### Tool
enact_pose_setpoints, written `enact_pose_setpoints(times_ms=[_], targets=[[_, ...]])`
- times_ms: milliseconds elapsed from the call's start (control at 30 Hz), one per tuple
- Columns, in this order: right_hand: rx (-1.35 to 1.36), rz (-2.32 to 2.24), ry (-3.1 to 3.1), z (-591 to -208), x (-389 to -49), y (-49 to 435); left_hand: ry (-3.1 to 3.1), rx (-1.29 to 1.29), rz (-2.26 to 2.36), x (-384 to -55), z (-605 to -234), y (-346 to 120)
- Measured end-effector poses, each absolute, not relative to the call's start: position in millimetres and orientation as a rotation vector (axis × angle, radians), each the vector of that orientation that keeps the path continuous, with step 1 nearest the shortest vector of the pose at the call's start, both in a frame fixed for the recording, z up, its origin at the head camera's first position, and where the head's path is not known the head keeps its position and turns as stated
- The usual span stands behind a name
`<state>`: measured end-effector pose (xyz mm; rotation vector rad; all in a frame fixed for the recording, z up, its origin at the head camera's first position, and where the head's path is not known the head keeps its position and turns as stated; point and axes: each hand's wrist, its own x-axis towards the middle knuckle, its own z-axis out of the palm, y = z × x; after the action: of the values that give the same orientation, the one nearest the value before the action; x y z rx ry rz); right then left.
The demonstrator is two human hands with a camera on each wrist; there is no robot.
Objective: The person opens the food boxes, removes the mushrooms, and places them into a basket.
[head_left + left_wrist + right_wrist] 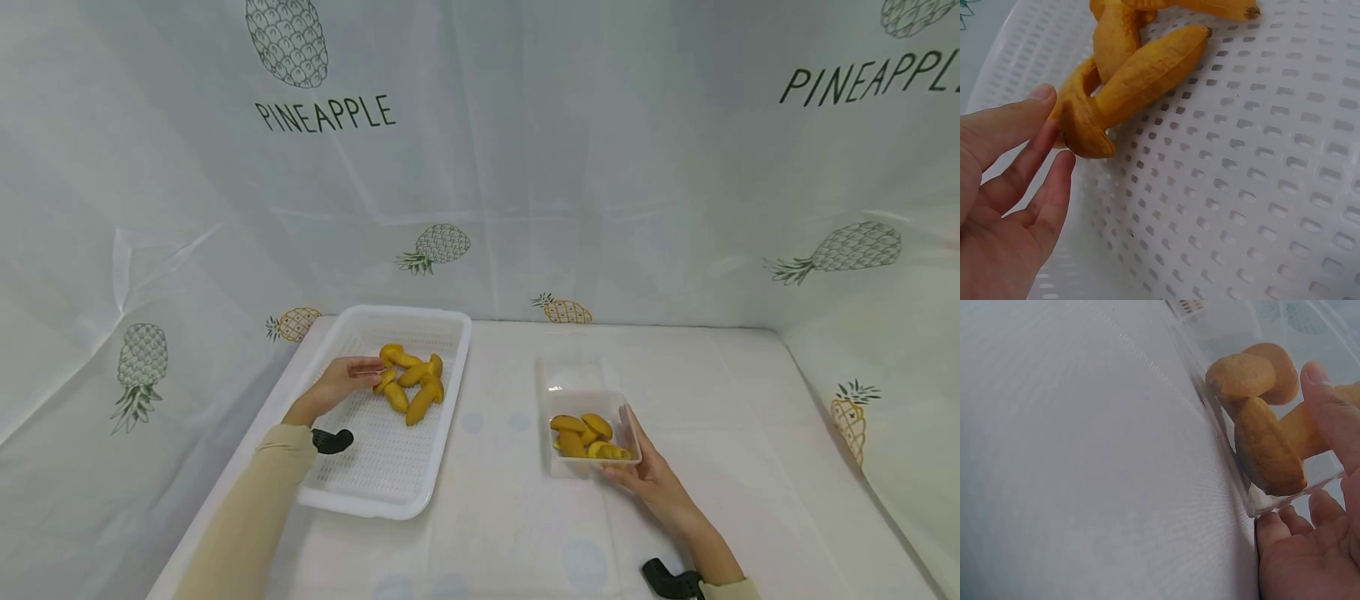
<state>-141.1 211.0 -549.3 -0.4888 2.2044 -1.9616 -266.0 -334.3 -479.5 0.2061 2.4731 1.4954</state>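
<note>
In the head view, several yellow-brown mushrooms (pixel 417 377) lie grouped in a white perforated basket (pixel 367 492). My left hand (pixel 347 379) reaches over the basket's left side. Seen from the left wrist, its thumb and fingertips are at the cap of one mushroom (pixel 1088 125), fingers loosely extended; whether they bear on it is hard to tell. On the right, a clear plastic box (pixel 553 407) contains several more mushrooms (pixel 572 442). My right hand (pixel 654 479) grips the box at its near right corner, the thumb along the side and the other fingers low at the corner.
A white tablecloth (pixel 495 517) with pale dots covers the table. Behind it hangs a white curtain (pixel 585 183) printed with pineapples. The basket stands left of the box, with a strip of tablecloth between them. Black wrist cameras (pixel 333 442) sit at both cuffs.
</note>
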Motion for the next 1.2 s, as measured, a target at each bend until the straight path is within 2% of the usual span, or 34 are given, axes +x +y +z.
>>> enact_pose_setpoints(times_ms=[200,433,700,967,1200], targets=[[-0.491,-1.966,2.200,-550,-141,211,2.533,0.241,1.484,-269,-468,-329],[-0.506,-1.990,2.185,-550,-141,212,2.505,0.404,1.555,-275,-440,-309],[-0.494,-1.971,2.212,-549,-141,213,2.354,0.515,1.636,-276,-415,-269],[-0.506,-1.955,2.223,-552,-142,212,2.317,0.723,1.522,-274,-394,-224],[-0.522,-1.958,2.236,-551,-142,212,2.204,0.853,1.527,-275,-386,-182]])
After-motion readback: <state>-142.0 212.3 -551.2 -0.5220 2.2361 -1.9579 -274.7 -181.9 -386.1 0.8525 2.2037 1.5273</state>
